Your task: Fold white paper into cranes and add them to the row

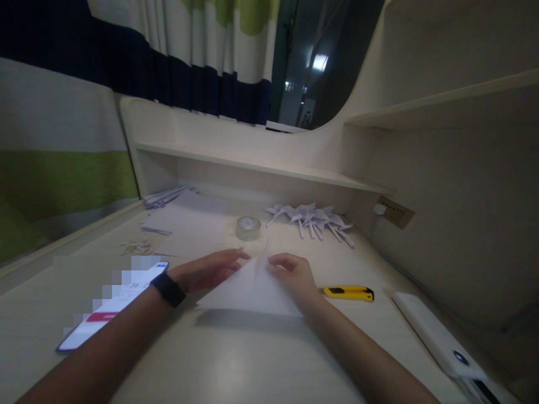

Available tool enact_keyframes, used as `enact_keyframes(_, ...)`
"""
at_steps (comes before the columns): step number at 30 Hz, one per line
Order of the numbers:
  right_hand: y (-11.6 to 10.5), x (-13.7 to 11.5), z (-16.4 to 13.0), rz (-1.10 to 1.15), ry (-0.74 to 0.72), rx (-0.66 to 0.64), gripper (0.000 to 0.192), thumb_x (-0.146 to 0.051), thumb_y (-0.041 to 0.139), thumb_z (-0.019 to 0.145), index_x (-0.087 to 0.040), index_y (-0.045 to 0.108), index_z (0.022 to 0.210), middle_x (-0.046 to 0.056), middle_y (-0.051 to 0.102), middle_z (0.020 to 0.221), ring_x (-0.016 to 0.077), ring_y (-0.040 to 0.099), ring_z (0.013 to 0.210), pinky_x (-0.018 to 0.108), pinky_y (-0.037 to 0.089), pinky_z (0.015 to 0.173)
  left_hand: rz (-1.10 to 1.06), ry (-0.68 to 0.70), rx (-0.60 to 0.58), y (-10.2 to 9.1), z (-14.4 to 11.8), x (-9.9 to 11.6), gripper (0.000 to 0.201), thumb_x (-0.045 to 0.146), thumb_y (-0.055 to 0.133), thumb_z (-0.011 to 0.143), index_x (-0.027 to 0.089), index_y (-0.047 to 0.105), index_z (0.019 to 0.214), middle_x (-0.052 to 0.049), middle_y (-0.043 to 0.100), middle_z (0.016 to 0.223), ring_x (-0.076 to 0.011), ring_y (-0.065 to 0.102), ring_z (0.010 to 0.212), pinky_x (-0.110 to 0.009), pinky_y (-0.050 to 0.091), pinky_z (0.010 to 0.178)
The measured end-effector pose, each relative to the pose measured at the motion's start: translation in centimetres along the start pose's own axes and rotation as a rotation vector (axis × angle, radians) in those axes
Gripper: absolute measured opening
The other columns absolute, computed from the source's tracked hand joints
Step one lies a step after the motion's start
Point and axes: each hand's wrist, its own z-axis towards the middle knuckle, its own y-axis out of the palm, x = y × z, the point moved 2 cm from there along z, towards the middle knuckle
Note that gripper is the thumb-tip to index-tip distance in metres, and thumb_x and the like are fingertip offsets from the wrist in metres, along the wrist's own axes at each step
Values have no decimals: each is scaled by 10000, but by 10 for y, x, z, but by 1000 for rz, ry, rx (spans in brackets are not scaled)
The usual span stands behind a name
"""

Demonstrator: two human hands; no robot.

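Observation:
A folded white sheet of paper point(248, 292) is raised at a tilt over the middle of the desk, with a creased point standing up at its top. My right hand point(297, 272) pinches it near the upper right edge, thumb and fingers closed together. On the other side, my left hand point(217, 269) lies against the paper's left edge with its fingers stretched out; its fingertips are partly behind the sheet. Close by my right wrist is a yellow and black utility knife point(349, 293). A roll of clear tape point(248, 229) sits beyond the paper.
Several white paper pinwheels point(314, 216) lie at the back right. Paper sheets point(191, 219) and rolled paper sticks point(166, 197) are at the back left, near small pale pieces point(137, 247). A phone point(122, 306) rests under my left forearm. A long white device point(433, 331) stands right.

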Motion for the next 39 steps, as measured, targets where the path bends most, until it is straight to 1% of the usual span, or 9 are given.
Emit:
enact_keyframes(3,4,7,-1,-39,19,13,154,-279,734,614,-190,717,739,36,715,751,185,652,692,295,511,666,2,33,-34,1,-2,1,456,513,594,780,151,633,1054,-103,689,965,-237,620,871,-320,457,714)
enact_keyframes(6,7,14,-1,-31,20,-42,173,-281,722,629,-180,716,770,38,703,723,174,640,649,288,505,630,45,36,-86,3,-4,0,389,463,629,760,120,665,942,-99,688,958,-230,615,827,-309,448,692)
enact_keyframes(12,8,22,1,-68,-31,-114,346,-276,750,603,-172,687,927,58,700,837,184,648,770,306,516,704,79,31,52,5,-2,-2,295,395,658,718,119,663,822,-74,691,833,-206,605,738,-280,445,640)
enact_keyframes(16,11,27,0,-49,17,-201,355,-382,730,653,-166,683,931,58,697,835,180,643,752,308,511,697,-24,52,40,8,-3,0,277,347,674,708,115,662,859,-78,698,858,-199,614,742,-294,461,670)
enact_keyframes(19,12,27,-1,33,68,-212,403,-377,759,609,-173,678,948,50,692,857,184,643,763,295,507,677,-98,103,54,10,-4,3,280,310,687,702,114,660,900,-86,701,894,-200,621,764,-311,468,703)
enact_keyframes(25,11,21,-2,62,107,-139,324,-209,731,571,-167,682,889,-26,631,607,127,591,558,238,466,542,-11,150,228,10,-1,7,309,264,728,647,116,663,911,-82,702,889,-201,622,779,-324,472,728)
enact_keyframes(31,8,13,-2,46,58,-91,254,-228,732,584,-168,701,829,25,705,719,159,633,631,271,496,600,119,176,376,6,4,6,380,377,658,735,146,646,1037,-99,675,1088,-234,613,956,-350,459,835)
enact_keyframes(35,10,12,-4,33,43,-131,211,-291,723,629,-154,707,790,52,723,772,179,652,675,283,503,629,303,214,281,10,7,2,352,456,623,763,130,696,876,-61,705,830,-201,617,739,-274,450,632)
enact_keyframes(39,10,12,-5,-102,0,-116,225,-337,705,670,-141,713,780,61,720,748,183,643,666,273,487,606,432,216,307,13,10,-3,394,503,625,744,122,665,649,-4,595,580,-128,510,549,-215,336,486)
